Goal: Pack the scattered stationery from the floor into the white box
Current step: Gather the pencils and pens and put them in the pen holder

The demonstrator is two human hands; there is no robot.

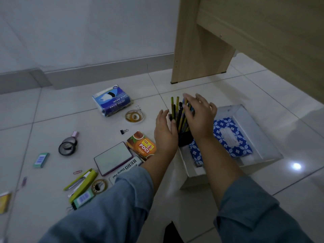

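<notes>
- Denim sleeves frame the bottom of the view, the left sleeve [105, 207] and the right sleeve [254, 216], with both forearms reaching forward.
- Far left on the tiled floor [52, 111] lie a teal staple box [41, 160], two black tape rolls [67, 146] and a green stapler [82, 181].
- Next come a stamp pad [113, 158] and an orange tea box [142, 146] touching its far corner.
- Farther back sit a face mask pack [112, 100], a clear tape roll [135, 116] just beside it, and a black binder clip [124, 131].
- The left hand [165, 132] is spread flat with straight fingers, palm turned toward the black pencil holder [185, 139]; it clasps nothing.
- The holder stands upright at the near left corner of the white box [254, 130], full of pencils [177, 111]. Whether its base rests inside cannot be told.
- The right hand [199, 116] has its fingers fanned loosely against the pencil tops, gripping none.
- Inside the white box lies a blue flowered box [243, 146].
- A wooden furniture leg [192, 41] rises behind.
</notes>
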